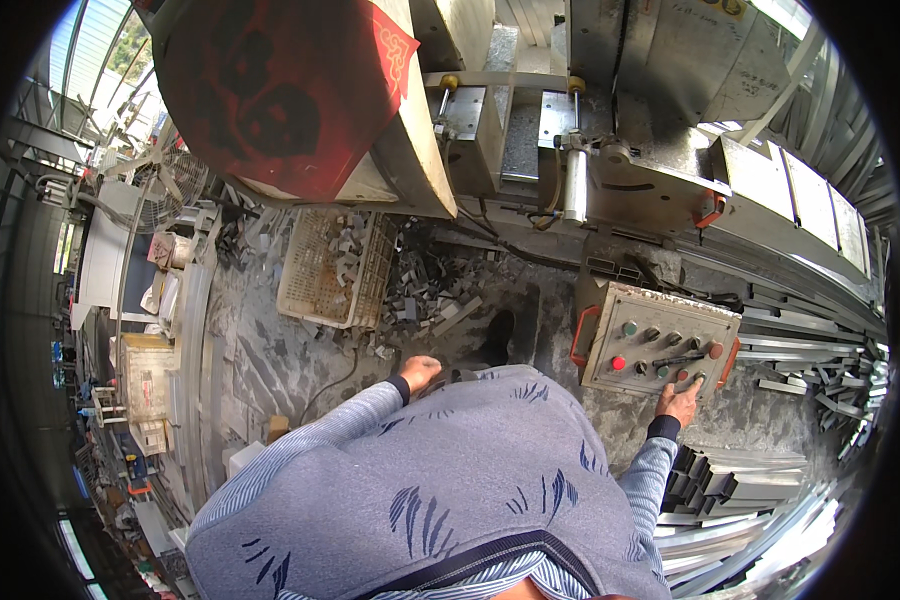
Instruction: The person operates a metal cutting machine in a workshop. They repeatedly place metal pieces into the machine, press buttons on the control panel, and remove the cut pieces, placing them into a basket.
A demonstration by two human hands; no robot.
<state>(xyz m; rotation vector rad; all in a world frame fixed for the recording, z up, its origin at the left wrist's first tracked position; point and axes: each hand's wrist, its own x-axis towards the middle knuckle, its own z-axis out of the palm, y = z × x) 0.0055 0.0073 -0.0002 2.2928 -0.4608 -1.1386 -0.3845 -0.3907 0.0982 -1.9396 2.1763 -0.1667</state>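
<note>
My right hand [678, 405] reaches to the lower right corner of a control box [610, 335], one finger stretched onto a button there. It holds nothing. The box has a pale worn face with several round buttons and knobs, a bright red button [618, 363] at its left, and an orange handle [584, 336] on each side. In front of my body hangs my left hand [421, 372], fingers curled in and nothing seen in them. Beyond the box stands a metal cutting machine [630, 190] with an upright cylinder [576, 185] on it.
A dirty plastic crate [335, 270] with offcuts stands ahead-left, scraps [440, 295] beside it. Above it looms a machine cover with red paper [280, 90]. Metal profiles [740, 475] are stacked at lower right. A fan [170, 185] stands far left; a cable [335, 395] crosses the floor.
</note>
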